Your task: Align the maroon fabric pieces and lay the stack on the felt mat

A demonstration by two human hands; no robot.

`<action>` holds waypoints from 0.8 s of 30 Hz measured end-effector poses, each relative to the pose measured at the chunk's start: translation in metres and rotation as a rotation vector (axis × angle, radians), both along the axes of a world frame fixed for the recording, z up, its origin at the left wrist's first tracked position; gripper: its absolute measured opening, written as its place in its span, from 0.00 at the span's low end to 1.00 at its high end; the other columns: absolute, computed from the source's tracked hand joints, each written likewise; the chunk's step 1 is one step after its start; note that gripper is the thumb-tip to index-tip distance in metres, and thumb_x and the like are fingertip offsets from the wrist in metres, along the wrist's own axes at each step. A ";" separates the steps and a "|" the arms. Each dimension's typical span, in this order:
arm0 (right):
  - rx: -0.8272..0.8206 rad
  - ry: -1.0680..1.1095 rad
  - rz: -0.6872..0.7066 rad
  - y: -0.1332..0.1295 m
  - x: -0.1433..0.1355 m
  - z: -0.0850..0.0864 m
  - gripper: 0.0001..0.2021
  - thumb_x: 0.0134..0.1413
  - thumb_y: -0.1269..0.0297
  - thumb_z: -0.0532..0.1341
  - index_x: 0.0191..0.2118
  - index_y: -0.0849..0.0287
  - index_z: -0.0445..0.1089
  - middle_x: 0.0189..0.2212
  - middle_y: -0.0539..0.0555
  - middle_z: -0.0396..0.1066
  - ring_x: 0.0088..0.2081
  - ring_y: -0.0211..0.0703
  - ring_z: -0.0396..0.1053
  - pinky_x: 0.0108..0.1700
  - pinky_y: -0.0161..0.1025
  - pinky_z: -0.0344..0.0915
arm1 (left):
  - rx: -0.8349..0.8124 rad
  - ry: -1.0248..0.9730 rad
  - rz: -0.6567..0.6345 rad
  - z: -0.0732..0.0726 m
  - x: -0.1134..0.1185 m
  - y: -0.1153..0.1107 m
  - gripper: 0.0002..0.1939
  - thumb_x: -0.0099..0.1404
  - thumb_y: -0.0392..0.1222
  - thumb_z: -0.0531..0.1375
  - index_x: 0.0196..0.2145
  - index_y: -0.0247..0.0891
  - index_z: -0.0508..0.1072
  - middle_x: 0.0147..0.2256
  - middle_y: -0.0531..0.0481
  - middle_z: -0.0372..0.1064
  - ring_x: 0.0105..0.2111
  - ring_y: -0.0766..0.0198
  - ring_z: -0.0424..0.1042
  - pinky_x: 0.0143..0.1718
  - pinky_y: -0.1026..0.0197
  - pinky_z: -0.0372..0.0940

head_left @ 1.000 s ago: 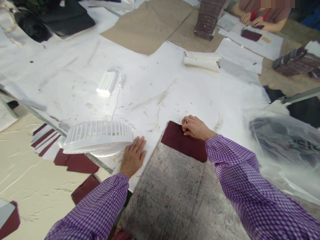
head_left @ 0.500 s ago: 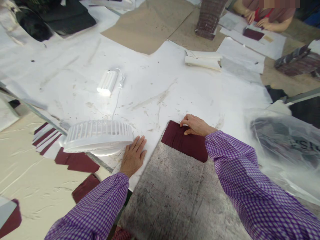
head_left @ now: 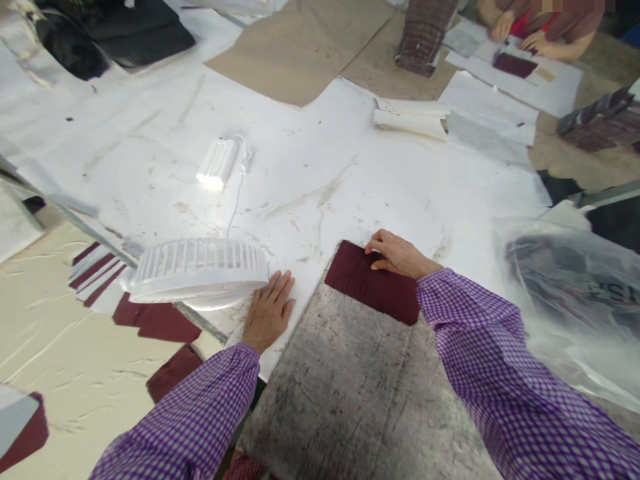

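A maroon fabric piece [head_left: 370, 288] with several creases lies at the far end of a worn grey board [head_left: 350, 380]. My right hand [head_left: 397, 255] rests over the fabric's far edge, its fingers curled and the fingertips on the cloth; thumb and index finger are a little apart. On the white sheet left of the board, my left hand [head_left: 270, 311] lies flat, palm down, holding nothing. Just beside its fingers stands a white fan [head_left: 200, 277] with a slatted rim.
A white battery-like device [head_left: 218, 163] with a cord lies beyond the fan. Folded white material [head_left: 411, 119] sits farther back. Plastic-wrapped goods [head_left: 575, 267] are at right, maroon pieces [head_left: 167, 322] at left. Another person's hands [head_left: 535, 41] work at the upper right.
The whole view has shifted slightly, with things appearing a little farther right. Both hands keep nearly the same place on the fabric and the white sheet.
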State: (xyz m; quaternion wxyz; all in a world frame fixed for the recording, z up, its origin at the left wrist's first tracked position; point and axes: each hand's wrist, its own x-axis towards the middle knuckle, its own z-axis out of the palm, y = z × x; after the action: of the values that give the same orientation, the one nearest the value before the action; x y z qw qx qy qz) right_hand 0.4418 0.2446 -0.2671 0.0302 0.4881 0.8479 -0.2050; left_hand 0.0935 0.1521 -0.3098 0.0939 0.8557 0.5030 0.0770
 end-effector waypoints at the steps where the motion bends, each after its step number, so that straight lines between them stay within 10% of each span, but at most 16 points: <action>1: 0.003 0.003 0.008 0.000 0.000 0.000 0.14 0.49 0.67 0.66 0.43 0.56 0.68 0.43 0.58 0.63 0.40 0.48 0.64 0.41 0.42 0.63 | 0.000 0.001 -0.001 0.000 0.000 0.000 0.26 0.67 0.42 0.48 0.62 0.38 0.54 0.63 0.47 0.54 0.64 0.55 0.50 0.61 0.46 0.49; 9: -0.057 0.011 0.103 0.001 -0.001 0.002 0.03 0.54 0.64 0.62 0.31 0.56 0.70 0.35 0.54 0.71 0.44 0.50 0.63 0.45 0.43 0.58 | 0.002 0.009 -0.002 0.000 0.001 0.000 0.25 0.67 0.42 0.48 0.61 0.36 0.55 0.63 0.47 0.54 0.64 0.56 0.50 0.62 0.47 0.48; 16: -0.152 -0.064 -0.133 -0.002 0.013 -0.003 0.21 0.51 0.49 0.61 0.46 0.59 0.69 0.34 0.60 0.68 0.36 0.52 0.66 0.40 0.45 0.61 | 0.001 0.019 0.001 0.001 0.001 0.001 0.24 0.67 0.42 0.48 0.60 0.36 0.56 0.63 0.48 0.54 0.63 0.56 0.51 0.62 0.46 0.48; 24: -0.366 -0.023 -0.290 -0.013 0.047 0.007 0.17 0.48 0.47 0.61 0.35 0.57 0.69 0.28 0.52 0.70 0.29 0.44 0.66 0.31 0.38 0.59 | 0.000 0.016 0.002 0.001 0.000 0.000 0.24 0.67 0.41 0.48 0.60 0.36 0.56 0.63 0.47 0.54 0.63 0.55 0.51 0.61 0.46 0.49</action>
State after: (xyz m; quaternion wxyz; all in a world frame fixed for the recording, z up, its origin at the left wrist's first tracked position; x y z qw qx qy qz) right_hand 0.4888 0.2315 -0.2600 0.0982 0.5937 0.7170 -0.3519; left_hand 0.0939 0.1525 -0.3093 0.0899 0.8557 0.5047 0.0705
